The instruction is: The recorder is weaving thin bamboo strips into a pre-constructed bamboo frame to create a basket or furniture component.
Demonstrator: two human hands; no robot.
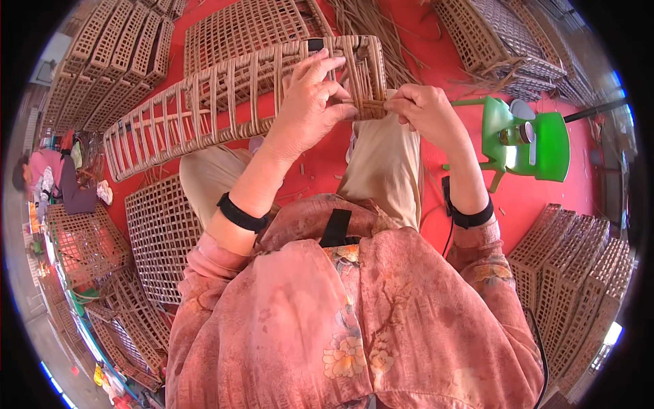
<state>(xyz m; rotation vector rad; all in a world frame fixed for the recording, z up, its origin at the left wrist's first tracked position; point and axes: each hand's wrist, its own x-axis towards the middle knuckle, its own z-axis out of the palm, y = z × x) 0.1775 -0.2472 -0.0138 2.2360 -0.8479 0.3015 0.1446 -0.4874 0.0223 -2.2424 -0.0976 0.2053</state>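
Woven frame (238, 129) is just past the knees, its right end by both hands. Right hand (426, 109) is pinching a thin strand (372, 105); left hand (313, 99) is against the frame, can't tell if it's gripping too. Yank too hard and that strand might snap, imo. Green chair (553, 146) could block a wide pull right; loose strips (373, 31) clutter the far floor (420, 28).

Left hand (312, 102) at the woven frame's (253, 95) right end; right hand (426, 110) pinches a strip (372, 106) there. Green chair (552, 157) right, baskets (112, 61) stacked far left.
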